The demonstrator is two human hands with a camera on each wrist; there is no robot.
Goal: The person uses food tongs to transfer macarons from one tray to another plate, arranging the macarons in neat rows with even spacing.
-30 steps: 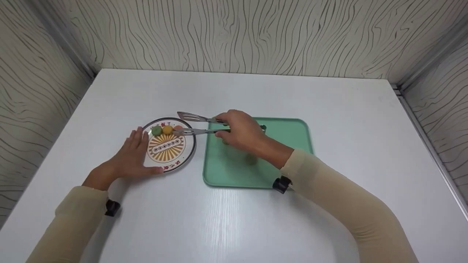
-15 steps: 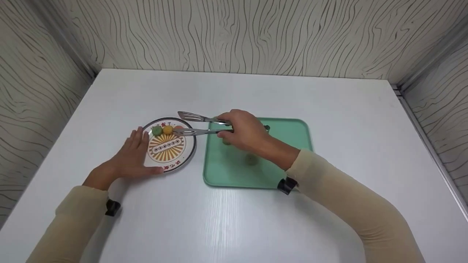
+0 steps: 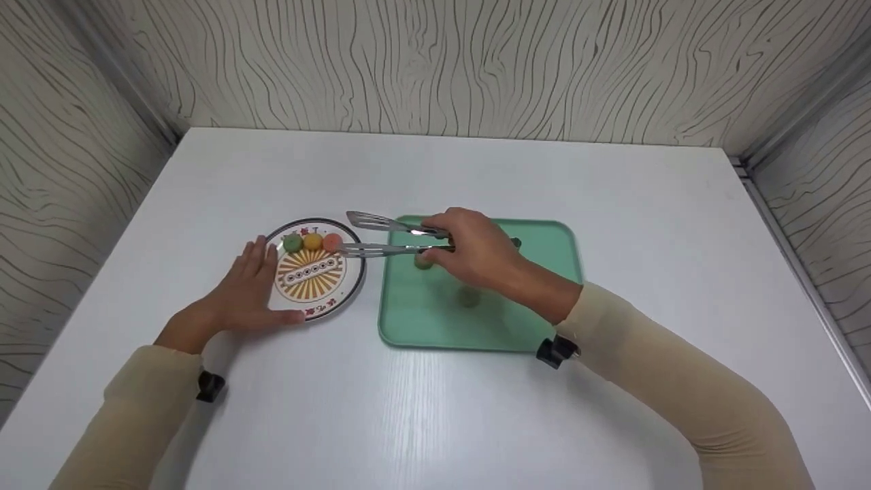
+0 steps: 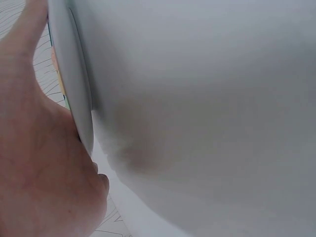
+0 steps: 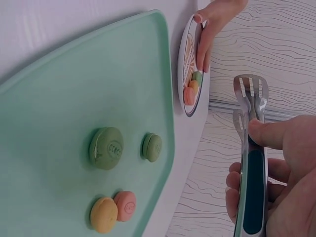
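Note:
My right hand (image 3: 480, 248) grips metal tongs (image 3: 388, 250) above the green tray. Their two slotted heads point left and stand apart, with nothing between them, one reaching over the plate's right rim. On the patterned round plate (image 3: 309, 305) lie a green macaron (image 3: 292, 243), a yellow macaron (image 3: 313, 241) and a pink macaron (image 3: 332, 242) in a row. My left hand (image 3: 238, 292) rests at the plate's left side, thumb and straight fingers spread along its rim. The right wrist view shows the tongs' dark handle (image 5: 254, 192) in my palm.
The green tray (image 3: 415, 327) holds two green macarons, one larger in view (image 5: 106, 148) and one farther off (image 5: 152, 147). A yellow macaron (image 5: 103, 215) touches a pink macaron (image 5: 125, 205) there. A patterned wall (image 3: 435, 68) stands behind the white table (image 3: 646, 204).
My right hand and the tongs have drawn back to the right, away from the pink macaron, which now shows fully on the plate. My left hand has stayed in place.

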